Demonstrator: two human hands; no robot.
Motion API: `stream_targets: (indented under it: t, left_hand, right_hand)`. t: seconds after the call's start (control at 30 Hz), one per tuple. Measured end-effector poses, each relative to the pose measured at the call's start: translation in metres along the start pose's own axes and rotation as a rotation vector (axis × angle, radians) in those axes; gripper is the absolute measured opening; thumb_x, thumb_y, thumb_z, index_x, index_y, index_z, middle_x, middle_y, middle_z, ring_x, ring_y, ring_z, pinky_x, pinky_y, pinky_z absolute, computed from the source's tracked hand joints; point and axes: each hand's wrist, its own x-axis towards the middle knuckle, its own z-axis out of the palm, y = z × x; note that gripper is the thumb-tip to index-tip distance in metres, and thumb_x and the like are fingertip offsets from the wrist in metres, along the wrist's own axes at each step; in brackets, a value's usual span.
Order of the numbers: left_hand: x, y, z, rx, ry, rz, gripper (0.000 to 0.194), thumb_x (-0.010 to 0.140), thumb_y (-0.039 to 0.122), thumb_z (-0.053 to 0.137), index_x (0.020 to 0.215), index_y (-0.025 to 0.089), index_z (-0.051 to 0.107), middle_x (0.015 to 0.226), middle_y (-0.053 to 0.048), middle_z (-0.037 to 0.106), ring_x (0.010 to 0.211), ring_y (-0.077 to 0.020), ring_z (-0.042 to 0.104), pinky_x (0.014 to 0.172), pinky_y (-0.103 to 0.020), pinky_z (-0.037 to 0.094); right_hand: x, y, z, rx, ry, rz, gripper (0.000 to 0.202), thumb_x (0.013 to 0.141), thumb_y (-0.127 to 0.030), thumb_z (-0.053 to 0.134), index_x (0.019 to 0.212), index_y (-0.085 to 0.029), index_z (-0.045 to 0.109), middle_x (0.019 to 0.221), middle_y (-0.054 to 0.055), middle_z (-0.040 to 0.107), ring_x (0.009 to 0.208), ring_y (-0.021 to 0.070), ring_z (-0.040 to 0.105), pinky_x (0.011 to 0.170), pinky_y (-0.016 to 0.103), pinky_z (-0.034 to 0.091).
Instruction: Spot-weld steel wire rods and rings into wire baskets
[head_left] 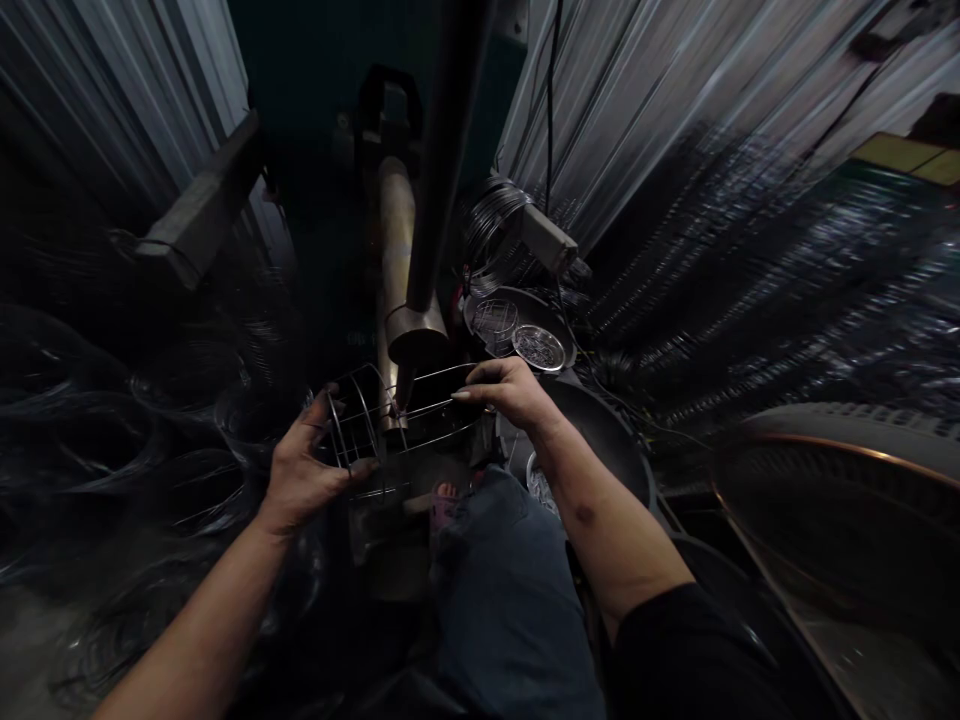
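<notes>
A round wire frame (365,425) is gripped at its left side by my left hand (306,465), thumb below and fingers above. Straight wires run from it to the right, past the metal electrode tip (394,420) of a machine. My right hand (506,390) pinches the end of a thin wire (442,402) between thumb and fingers. Above the wires hangs the machine's thick cylindrical head (417,335), close to the lower tip. The exact contact between wires and tip is too dark to make out.
Bowls (559,318) with wire pieces and round mesh parts stand right of the machine. Wire coils (491,225) hang near a beam (550,240). Many wire rings (97,440) lie at left. A large fan (847,500) stands at right. My knee (502,580) is below.
</notes>
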Motion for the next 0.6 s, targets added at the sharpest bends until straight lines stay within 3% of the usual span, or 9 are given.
stream_targets:
  t: [0.17, 0.6]
  left_hand:
    - [0.003, 0.003, 0.002, -0.043, -0.018, -0.098, 0.102, 0.045, 0.039, 0.089, 0.137, 0.026, 0.047, 0.135, -0.011, 0.054, 0.118, -0.0344, 0.055, 0.102, -0.053, 0.043]
    - [0.007, 0.003, 0.006, -0.022, -0.019, -0.200, 0.103, 0.041, 0.040, 0.090, 0.134, 0.022, 0.051, 0.122, -0.011, 0.062, 0.110, -0.0361, 0.060, 0.099, -0.055, 0.045]
  right_hand:
    - [0.005, 0.000, -0.003, 0.010, -0.004, -0.001, 0.034, 0.052, -0.042, 0.082, 0.062, -0.013, 0.067, 0.048, -0.005, 0.051, 0.044, 0.0073, 0.041, 0.045, 0.022, 0.031]
    - [0.013, 0.005, -0.002, 0.018, 0.027, -0.057, 0.036, 0.051, -0.043, 0.080, 0.063, -0.013, 0.066, 0.051, -0.006, 0.047, 0.049, 0.0075, 0.042, 0.050, 0.022, 0.034]
